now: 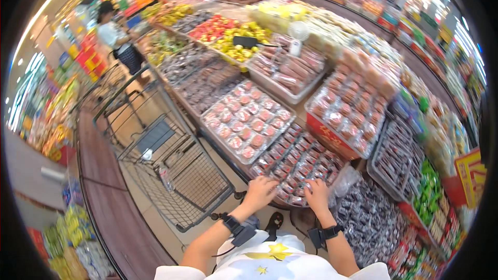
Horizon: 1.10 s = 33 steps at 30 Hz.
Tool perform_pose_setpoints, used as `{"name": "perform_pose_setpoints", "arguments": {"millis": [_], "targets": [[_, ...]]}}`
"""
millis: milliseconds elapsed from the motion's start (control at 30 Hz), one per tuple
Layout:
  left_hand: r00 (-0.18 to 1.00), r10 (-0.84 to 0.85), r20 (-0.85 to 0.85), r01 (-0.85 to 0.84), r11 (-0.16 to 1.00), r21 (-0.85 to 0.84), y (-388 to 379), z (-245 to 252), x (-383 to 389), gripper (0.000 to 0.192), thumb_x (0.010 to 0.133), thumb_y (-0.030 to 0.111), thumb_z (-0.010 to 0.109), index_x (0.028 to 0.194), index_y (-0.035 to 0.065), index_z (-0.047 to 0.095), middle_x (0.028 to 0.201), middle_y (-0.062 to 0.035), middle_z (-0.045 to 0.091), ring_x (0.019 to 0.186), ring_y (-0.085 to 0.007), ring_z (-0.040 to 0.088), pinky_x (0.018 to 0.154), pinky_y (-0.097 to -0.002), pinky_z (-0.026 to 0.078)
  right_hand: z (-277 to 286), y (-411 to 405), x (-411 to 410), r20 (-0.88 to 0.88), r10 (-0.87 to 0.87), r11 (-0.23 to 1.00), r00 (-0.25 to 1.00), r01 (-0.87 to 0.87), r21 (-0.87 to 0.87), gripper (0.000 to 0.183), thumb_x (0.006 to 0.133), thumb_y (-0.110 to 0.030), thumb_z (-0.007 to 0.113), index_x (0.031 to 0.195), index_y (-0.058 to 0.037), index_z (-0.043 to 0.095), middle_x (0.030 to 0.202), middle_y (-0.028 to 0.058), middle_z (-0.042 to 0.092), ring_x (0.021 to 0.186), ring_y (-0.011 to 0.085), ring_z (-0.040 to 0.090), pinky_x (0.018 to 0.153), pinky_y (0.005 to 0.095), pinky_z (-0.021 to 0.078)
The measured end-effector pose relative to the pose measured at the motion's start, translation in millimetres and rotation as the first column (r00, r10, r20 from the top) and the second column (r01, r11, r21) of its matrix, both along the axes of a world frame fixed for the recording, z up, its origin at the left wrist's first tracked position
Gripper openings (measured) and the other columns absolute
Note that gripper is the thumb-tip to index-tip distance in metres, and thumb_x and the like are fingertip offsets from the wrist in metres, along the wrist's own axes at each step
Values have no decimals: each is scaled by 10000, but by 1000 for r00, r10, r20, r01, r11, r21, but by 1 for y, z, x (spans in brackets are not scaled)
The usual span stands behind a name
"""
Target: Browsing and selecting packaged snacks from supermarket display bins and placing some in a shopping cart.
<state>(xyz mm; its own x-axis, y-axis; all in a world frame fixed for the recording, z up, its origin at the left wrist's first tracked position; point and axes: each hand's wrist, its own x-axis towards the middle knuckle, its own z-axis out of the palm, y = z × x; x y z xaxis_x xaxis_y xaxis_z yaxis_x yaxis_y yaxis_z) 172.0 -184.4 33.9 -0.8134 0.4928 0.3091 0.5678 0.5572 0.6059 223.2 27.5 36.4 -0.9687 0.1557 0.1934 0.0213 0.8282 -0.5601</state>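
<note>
In the head view, rows of small, clear-wrapped dark snacks (297, 155) fill a display section right in front of me. At its near left corner is my left hand (261, 191), fingers slightly curled over the front packets. My right hand (318, 194) reaches over the near right part of the same rows, its fingertips at the packets. Neither hand shows a packet lifted in it, and blur hides the exact fingertip contact. Just beyond lies a clear tray of round wrapped cakes with pink tops (249, 120). A crumpled clear plastic bag (346, 181) sits to the right of my right hand.
A wire shopping cart (186, 171) stands at my left, holding a plastic bottle (165, 179). Loose dark wrapped sweets (365, 217) are heaped at my right. Beyond are a red box of wrapped cakes (346, 109) and a small white fan (297, 37). A person (116, 39) stands far left.
</note>
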Motion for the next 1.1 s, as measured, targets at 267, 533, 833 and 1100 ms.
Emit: {"name": "perform_pose_setpoints", "arguments": {"millis": [267,533,833,1100], "targets": [[541,840,-38,-808,506,-302,-231,-64,93,341,606,202,633,913,73,561,834,-138,525,835,-310,469,742,-418,371,9,-84,-14,-79,374,885,924,-381,-267,159,713,-74,535,863,-45,576,824,130,556,777,305,525,687,377,418],[-115,908,402,-841,127,-526,-351,-126,134,543,667,163,588,1143,-16,395,1092,-209,461,1050,-359,405,899,-394,322,-61,-195,-57,454,675,737,582,-501,-453,404,746,-201,533,1125,-72,478,1022,187,541,945,305,525,810,345,413],[46,844,535,-882,286,-375,-401,-189,112,263,656,45,551,905,-36,531,816,-222,579,810,-364,554,706,-402,432,-179,-245,-86,814,458,836,356,139,-531,477,771,-205,542,1194,-26,412,872,117,559,705,158,515,583,274,419],[61,894,444,-859,273,-433,-414,-197,96,245,636,47,572,861,-42,535,767,-209,568,705,-354,560,634,-403,437,-124,-272,-120,882,391,873,263,196,-446,437,759,-189,554,1115,49,469,863,102,564,655,147,507,554,264,401]]}}
